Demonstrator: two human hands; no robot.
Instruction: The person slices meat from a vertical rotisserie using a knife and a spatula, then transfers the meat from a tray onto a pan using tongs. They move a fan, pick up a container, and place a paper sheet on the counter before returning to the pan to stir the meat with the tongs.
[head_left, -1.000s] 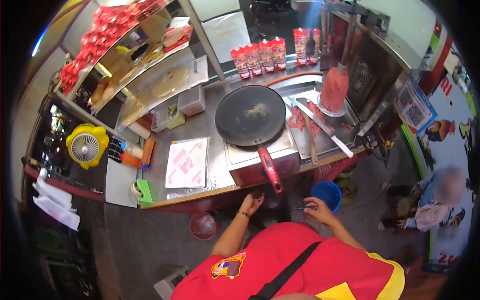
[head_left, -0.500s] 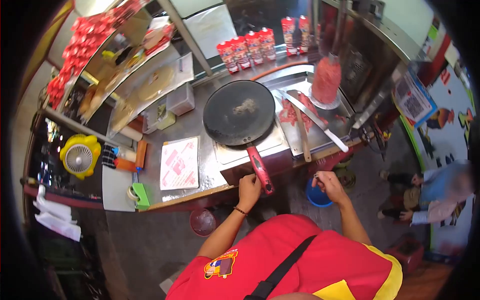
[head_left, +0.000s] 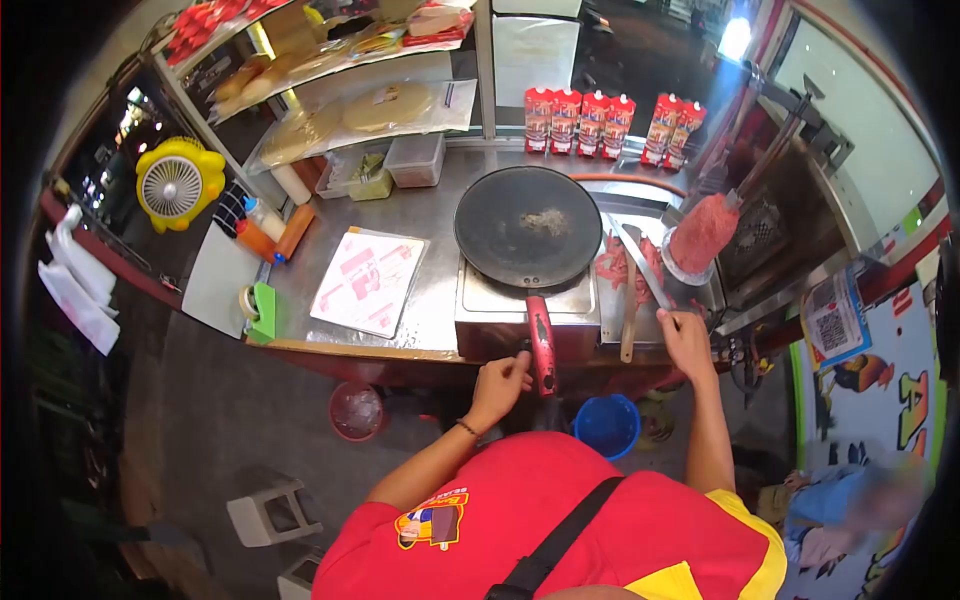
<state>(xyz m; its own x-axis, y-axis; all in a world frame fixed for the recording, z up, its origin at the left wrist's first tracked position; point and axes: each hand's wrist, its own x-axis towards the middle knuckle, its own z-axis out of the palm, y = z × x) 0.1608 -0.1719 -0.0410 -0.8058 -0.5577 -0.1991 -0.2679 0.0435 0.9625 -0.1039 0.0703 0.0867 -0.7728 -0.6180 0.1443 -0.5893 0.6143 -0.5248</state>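
My right hand (head_left: 688, 342) is at the white handle of a long knife (head_left: 645, 262), its fingers closed around the handle's end. The blade lies over shaved reddish meat (head_left: 612, 262) on a metal tray (head_left: 706, 296). Beside the knife rests a long flat tool with a wooden-looking handle (head_left: 628, 325). My left hand (head_left: 499, 388) is at the stove's front (head_left: 490, 338), just left of the pan's red handle (head_left: 542, 345); its fingers are curled, and what they pinch, if anything, is hidden. The black flat pan (head_left: 520, 240) sits on the stove with a small pale residue.
A meat cone (head_left: 706, 235) stands on a spit at the right. Red sauce pouches (head_left: 578, 122) line the back. Printed wrapping paper (head_left: 368, 282) lies left of the stove. Below are a blue bucket (head_left: 607, 425) and a red bin (head_left: 356, 410). A person (head_left: 850, 505) is at lower right.
My right hand has gone from in front of the counter up to the knife handle. My left hand stays close to the pan handle. The view has swung, shifting the counter rightward.
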